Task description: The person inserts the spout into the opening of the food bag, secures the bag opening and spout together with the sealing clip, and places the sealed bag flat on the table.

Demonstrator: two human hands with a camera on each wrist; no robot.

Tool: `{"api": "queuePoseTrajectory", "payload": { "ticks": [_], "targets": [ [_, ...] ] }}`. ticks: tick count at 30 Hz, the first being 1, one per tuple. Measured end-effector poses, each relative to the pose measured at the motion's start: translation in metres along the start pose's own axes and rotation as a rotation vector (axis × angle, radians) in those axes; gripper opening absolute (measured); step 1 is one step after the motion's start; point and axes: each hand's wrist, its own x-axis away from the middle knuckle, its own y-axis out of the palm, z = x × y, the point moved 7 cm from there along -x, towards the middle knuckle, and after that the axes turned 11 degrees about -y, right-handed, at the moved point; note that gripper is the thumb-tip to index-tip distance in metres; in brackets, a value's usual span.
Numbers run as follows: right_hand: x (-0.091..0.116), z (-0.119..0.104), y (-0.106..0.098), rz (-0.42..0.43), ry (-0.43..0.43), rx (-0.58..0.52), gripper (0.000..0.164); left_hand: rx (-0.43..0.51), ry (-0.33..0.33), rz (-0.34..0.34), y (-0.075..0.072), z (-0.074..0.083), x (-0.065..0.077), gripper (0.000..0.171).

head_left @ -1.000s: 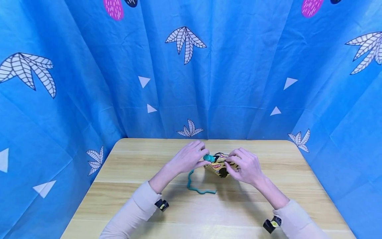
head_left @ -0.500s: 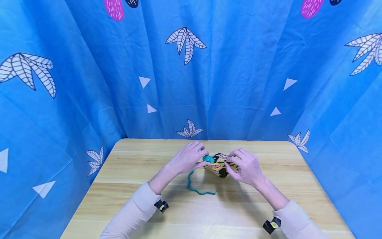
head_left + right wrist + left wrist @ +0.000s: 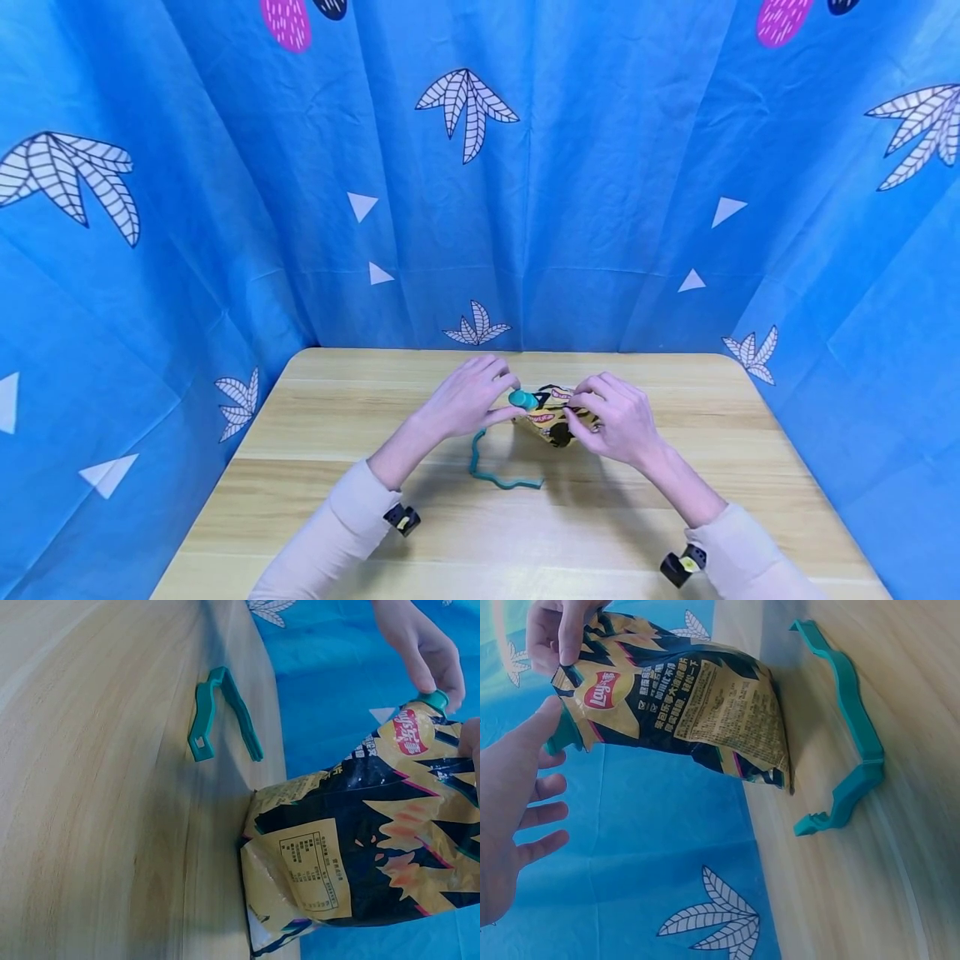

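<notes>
The Lay's chip bag (image 3: 675,697) stood with its top raised over the far half of the surface (image 3: 585,533), a little right of centre, though whether its base touched could not be told. The right hand (image 3: 615,419) pinched its upper rim. The left hand (image 3: 467,396) had just edged leftward, its fingers spread loosely about the teal cap (image 3: 522,400) at the bag's corner (light contact was hard to rule out). That likely meant the cap was being let go, leaving the teal clip (image 3: 851,697), lying nearer the surface's near edge, to be fitted.
</notes>
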Motion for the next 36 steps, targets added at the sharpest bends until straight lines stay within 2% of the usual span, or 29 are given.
{"api": "queuePoseTrajectory", "payload": {
  "ticks": [12, 24, 36],
  "targets": [
    [0.000, -0.001, -0.001, 0.008, 0.000, 0.005, 0.010, 0.021, -0.060, -0.047, 0.003, -0.009, 0.009, 0.044],
    [0.001, -0.001, 0.000, 0.002, -0.006, 0.007, 0.011, 0.010, -0.054, -0.038, 0.009, -0.015, 0.024, 0.043],
    [0.001, -0.001, -0.001, -0.002, -0.007, 0.002, 0.011, -0.008, -0.107, -0.158, 0.028, -0.023, 0.043, 0.043]
  ]
}}
